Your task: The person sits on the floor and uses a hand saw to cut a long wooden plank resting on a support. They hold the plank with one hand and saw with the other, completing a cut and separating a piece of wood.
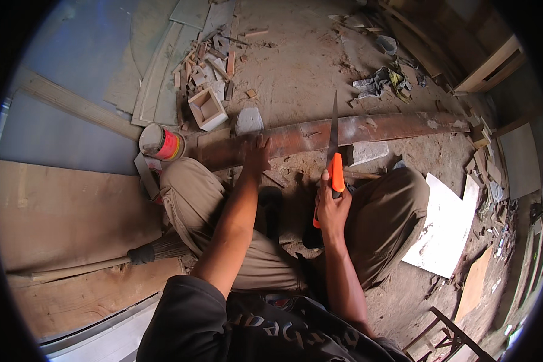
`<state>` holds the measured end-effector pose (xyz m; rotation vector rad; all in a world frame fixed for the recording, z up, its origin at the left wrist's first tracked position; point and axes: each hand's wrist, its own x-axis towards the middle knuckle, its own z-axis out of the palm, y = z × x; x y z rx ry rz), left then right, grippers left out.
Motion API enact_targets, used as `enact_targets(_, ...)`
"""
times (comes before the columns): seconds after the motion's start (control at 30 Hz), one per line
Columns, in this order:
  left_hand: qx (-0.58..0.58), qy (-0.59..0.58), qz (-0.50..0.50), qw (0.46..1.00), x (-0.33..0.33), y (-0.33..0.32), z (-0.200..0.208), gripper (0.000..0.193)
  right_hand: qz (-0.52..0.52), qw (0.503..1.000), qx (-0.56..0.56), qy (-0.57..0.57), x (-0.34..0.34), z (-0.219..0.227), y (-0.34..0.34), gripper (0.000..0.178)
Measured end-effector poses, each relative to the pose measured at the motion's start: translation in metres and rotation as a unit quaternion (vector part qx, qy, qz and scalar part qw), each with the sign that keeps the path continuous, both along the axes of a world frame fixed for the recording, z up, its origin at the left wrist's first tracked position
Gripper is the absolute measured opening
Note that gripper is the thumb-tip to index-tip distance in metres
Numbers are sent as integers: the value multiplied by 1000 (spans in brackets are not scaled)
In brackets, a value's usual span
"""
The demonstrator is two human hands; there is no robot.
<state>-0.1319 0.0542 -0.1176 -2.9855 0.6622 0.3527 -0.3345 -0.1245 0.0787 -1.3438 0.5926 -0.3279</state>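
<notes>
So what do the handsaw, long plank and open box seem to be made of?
Handsaw: blade apparently metal, dark, thin, tapering; handle probably plastic, smooth bright orange. Long plank: likely wood, worn brown finish with pale patches. Open box: seemingly pale unpainted wood, judging by its flat boarded walls.

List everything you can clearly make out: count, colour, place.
Handsaw: one, orange and dark grey, centre.
Plank: one, reddish brown, across the middle.
Labelled can: one, white, red and yellow, by the plank's left end.
Open wooden box: one, pale, upper left.
Blocks: two, grey, either side of the plank.
Wood offcuts: many, browns, upper left and right edge.
Crumpled cloths: several, grey and yellowish, upper right.
Sheet: one, white, right of centre.
Broom: one, brown, lower left.
Boards: several, brown, left and lower right.
Shirt: one, dark, bottom.
Trousers: one pair, khaki, either side.
Left hand: one, bare, on the plank.
Right hand: one, bare, gripping the handsaw.
</notes>
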Motion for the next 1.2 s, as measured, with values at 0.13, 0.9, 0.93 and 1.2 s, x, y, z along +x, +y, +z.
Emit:
enact_targets(0.13, -34, -30, 21, 999, 28, 15, -31, 130, 19, 998, -15, 56, 12, -12, 11, 39)
enact_targets(0.9, -197, -25, 31, 980, 117, -64, -42, 64, 80, 986, 19, 145, 71, -49, -3, 30)
enact_targets(0.93, -209, -21, 72, 975, 116, -79, -39, 53, 84, 983, 9, 161, 71, -50, -9, 30)
enact_targets(1.2, -216, -146, 145, 954, 121, -103, -47, 24, 172, 958, -112, 198, 79, -30, -30, 32)
